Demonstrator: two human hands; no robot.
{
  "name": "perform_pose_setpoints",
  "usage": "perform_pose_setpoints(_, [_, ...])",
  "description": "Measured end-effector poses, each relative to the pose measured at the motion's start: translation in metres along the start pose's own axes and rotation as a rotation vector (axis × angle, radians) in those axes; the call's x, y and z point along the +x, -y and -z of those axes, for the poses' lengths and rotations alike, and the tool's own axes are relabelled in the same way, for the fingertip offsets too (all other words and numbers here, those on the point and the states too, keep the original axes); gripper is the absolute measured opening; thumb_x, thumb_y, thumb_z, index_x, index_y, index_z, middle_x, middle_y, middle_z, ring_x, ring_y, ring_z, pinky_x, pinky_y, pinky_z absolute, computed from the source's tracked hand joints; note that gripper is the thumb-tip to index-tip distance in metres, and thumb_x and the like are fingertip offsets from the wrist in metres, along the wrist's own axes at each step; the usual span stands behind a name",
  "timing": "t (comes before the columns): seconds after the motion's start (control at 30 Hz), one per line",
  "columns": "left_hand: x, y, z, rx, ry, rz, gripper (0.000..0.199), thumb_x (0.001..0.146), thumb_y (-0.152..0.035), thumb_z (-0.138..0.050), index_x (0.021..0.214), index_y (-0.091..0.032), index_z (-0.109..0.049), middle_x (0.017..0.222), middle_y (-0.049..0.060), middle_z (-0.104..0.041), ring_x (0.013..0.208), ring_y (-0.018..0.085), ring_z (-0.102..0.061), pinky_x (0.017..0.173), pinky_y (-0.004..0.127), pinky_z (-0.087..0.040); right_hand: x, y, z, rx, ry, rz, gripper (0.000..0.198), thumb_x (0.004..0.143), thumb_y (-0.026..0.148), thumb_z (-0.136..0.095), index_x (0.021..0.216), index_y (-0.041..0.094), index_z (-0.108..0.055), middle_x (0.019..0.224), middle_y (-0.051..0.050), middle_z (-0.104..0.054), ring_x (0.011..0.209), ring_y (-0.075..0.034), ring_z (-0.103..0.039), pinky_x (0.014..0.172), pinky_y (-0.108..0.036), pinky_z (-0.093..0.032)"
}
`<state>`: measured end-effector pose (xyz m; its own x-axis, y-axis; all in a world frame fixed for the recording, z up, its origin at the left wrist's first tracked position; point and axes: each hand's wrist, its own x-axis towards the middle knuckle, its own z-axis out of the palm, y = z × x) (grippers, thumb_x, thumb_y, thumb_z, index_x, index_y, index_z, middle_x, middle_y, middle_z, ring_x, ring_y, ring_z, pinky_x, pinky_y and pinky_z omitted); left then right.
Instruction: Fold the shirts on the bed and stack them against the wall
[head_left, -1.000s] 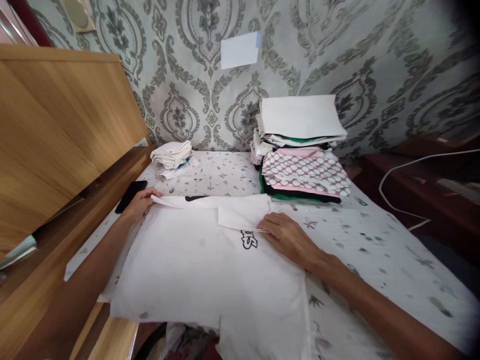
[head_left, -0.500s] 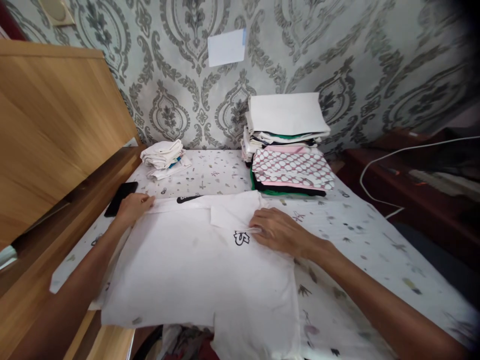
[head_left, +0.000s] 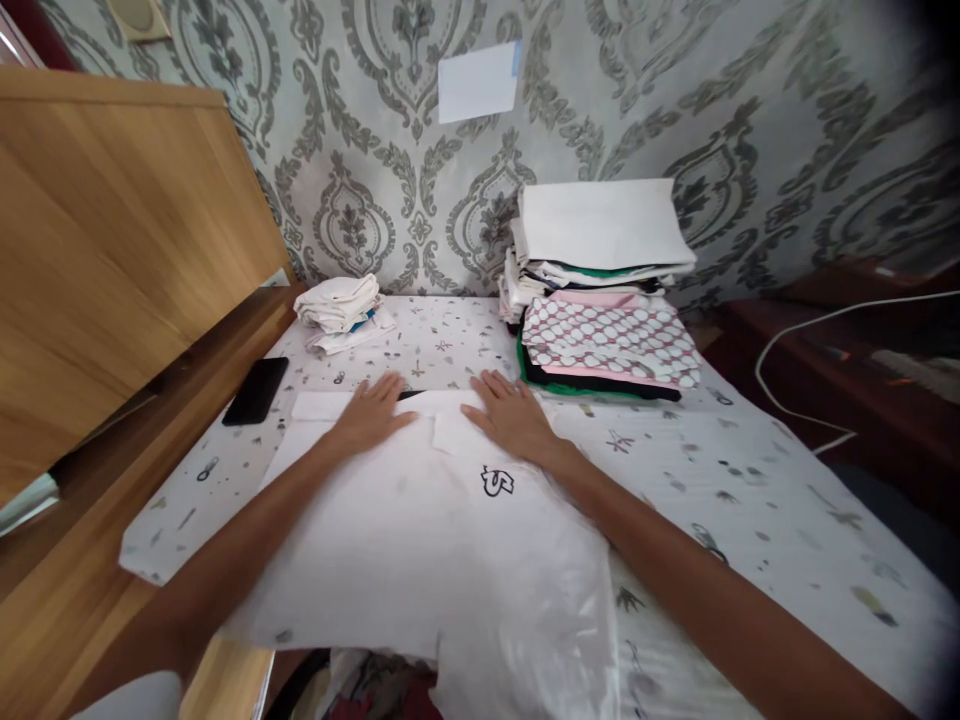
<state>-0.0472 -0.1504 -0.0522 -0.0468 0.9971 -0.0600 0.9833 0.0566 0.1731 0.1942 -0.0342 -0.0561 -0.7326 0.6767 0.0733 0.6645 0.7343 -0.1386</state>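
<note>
A white shirt (head_left: 375, 540) with a small black logo lies spread on the patterned sheet, its near edge hanging over the front. My left hand (head_left: 371, 412) lies flat on the shirt's far folded edge, fingers spread. To its right, my right hand (head_left: 510, 415) presses flat on the same edge, above the logo, fingers apart. Part of a black print shows between the two hands. Neither hand grips the cloth.
A black phone (head_left: 256, 390) lies on the sheet at left. Behind it sits a small pile of folded white clothes (head_left: 339, 305). A taller stack of folded clothes (head_left: 607, 225) stands at back right. A wooden panel (head_left: 135, 250) borders the left, and a white cable (head_left: 765, 350) hangs at right.
Both hands have left the shirt's far corners and moved inward along its far edge. Their curled fingers have opened and now lie flat. The view has shifted slightly.
</note>
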Motion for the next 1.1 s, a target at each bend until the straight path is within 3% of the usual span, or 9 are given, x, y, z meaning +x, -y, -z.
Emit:
perform_pose_setpoints(0.2, [-0.051,0.071,0.013,0.099,-0.021,0.232,0.076,0.097,-0.059,-0.026,0.157,-0.012,-0.023,0.165,0.016,-0.019,0.154,0.028,-0.014,0.122,0.051,-0.013,-0.002,-0.007,-0.001,0.032,0.009,0.013,0.072,0.099,0.063,-0.027,0.152,0.017,-0.036,0.162,-0.015,-0.031,0.15,-0.031,-0.024,0.12,-0.056,-0.022])
perform_pose_setpoints(0.4, [-0.059,0.075,0.013,0.149,-0.042,0.242,0.074,0.098,-0.055,-0.025,0.157,-0.01,-0.023,0.164,0.017,-0.022,0.153,0.029,-0.017,0.121,0.052,-0.015,-0.008,-0.006,0.001,0.032,0.004,0.056,0.071,0.1,0.06,-0.028,0.154,0.015,-0.031,0.163,-0.017,-0.026,0.152,-0.031,-0.02,0.121,-0.056,-0.017])
perform_pose_setpoints(0.53, [-0.061,0.071,0.015,0.15,-0.089,0.225,0.073,0.098,-0.053,-0.023,0.156,-0.009,-0.025,0.162,0.019,-0.027,0.152,0.03,-0.021,0.12,0.053,-0.017,-0.033,-0.015,0.005,0.011,-0.027,0.107,0.06,0.103,0.048,-0.029,0.153,0.015,-0.031,0.164,-0.016,-0.024,0.152,-0.029,-0.017,0.121,-0.053,-0.015])
perform_pose_setpoints(0.7, [-0.075,0.048,0.024,0.168,-0.189,0.181,0.064,0.098,-0.048,-0.03,0.151,-0.011,-0.033,0.159,0.019,-0.033,0.147,0.033,-0.029,0.119,0.054,-0.019,-0.099,-0.029,0.016,0.024,-0.093,0.065,0.052,0.103,0.038,-0.033,0.15,0.015,-0.035,0.163,-0.017,-0.027,0.151,-0.031,-0.022,0.12,-0.055,-0.018])
perform_pose_setpoints(0.8, [-0.093,0.016,0.033,0.114,-0.158,0.012,0.056,0.096,-0.045,-0.039,0.142,-0.015,-0.046,0.153,0.016,-0.043,0.142,0.034,-0.036,0.118,0.052,-0.023,-0.152,-0.029,0.024,0.077,-0.151,0.069,0.049,0.102,0.036,-0.036,0.147,0.016,-0.041,0.16,-0.018,-0.033,0.148,-0.032,-0.028,0.118,-0.057,-0.024])
perform_pose_setpoints(0.87, [-0.113,-0.008,0.036,0.039,-0.071,-0.169,0.052,0.094,-0.048,-0.044,0.135,-0.017,-0.054,0.146,0.014,-0.051,0.137,0.032,-0.043,0.117,0.049,-0.028,-0.191,-0.023,0.028,0.119,-0.172,0.129,0.046,0.102,0.037,-0.037,0.143,0.017,-0.046,0.155,-0.018,-0.041,0.144,-0.031,-0.035,0.116,-0.055,-0.029])
perform_pose_setpoints(0.97, [-0.154,-0.039,0.032,-0.04,0.059,-0.381,0.055,0.088,-0.057,-0.055,0.133,-0.026,-0.058,0.144,0.01,-0.055,0.134,0.032,-0.046,0.116,0.047,-0.031,-0.244,-0.006,0.028,0.168,-0.16,0.339,0.049,0.101,0.042,-0.044,0.145,0.022,-0.045,0.15,-0.017,-0.049,0.142,-0.029,-0.04,0.118,-0.056,-0.028])
perform_pose_setpoints(1.03, [-0.184,-0.051,0.023,-0.036,0.09,-0.464,0.066,0.082,-0.06,-0.062,0.14,-0.031,-0.053,0.147,0.009,-0.053,0.136,0.032,-0.045,0.116,0.047,-0.031,-0.271,0.005,0.024,0.158,-0.115,0.423,0.057,0.097,0.043,-0.054,0.149,0.023,-0.041,0.152,-0.015,-0.047,0.144,-0.03,-0.038,0.119,-0.057,-0.027])
perform_pose_setpoints(1.1, [-0.209,-0.056,0.011,0.043,0.071,-0.511,0.073,0.082,-0.057,-0.064,0.147,-0.031,-0.044,0.152,0.01,-0.047,0.14,0.033,-0.041,0.116,0.051,-0.03,-0.287,0.014,0.018,0.113,-0.092,0.434,0.057,0.097,0.032,-0.055,0.152,0.025,-0.038,0.154,-0.013,-0.045,0.145,-0.029,-0.037,0.119,-0.058,-0.028])
